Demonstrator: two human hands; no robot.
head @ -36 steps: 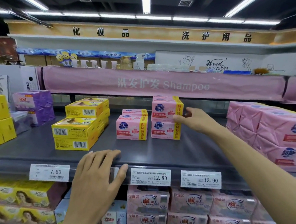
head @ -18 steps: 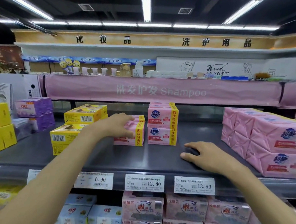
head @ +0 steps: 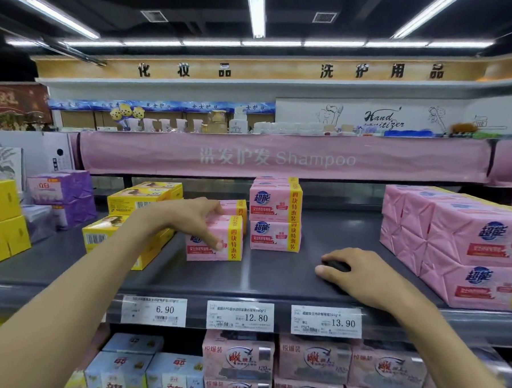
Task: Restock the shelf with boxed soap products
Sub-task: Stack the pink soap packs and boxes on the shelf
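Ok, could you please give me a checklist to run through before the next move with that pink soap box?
1. Left hand grips the front pink soap box, thumb on its face: ok.
2. Right hand clear of it, resting on the shelf: ok.
3. Box front in line with the two-box pink stack beside it: not ok, it sits further forward.
4. Bare shelf right of the stack for more boxes: ok.
5. Box matches the 12.80 price tag below: cannot tell.

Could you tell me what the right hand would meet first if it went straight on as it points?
Probably the pink stack's lower box; the right hand lies on the shelf pointing left and slightly inward. Depth is unclear, so it might slip past to the front box the left hand grips.
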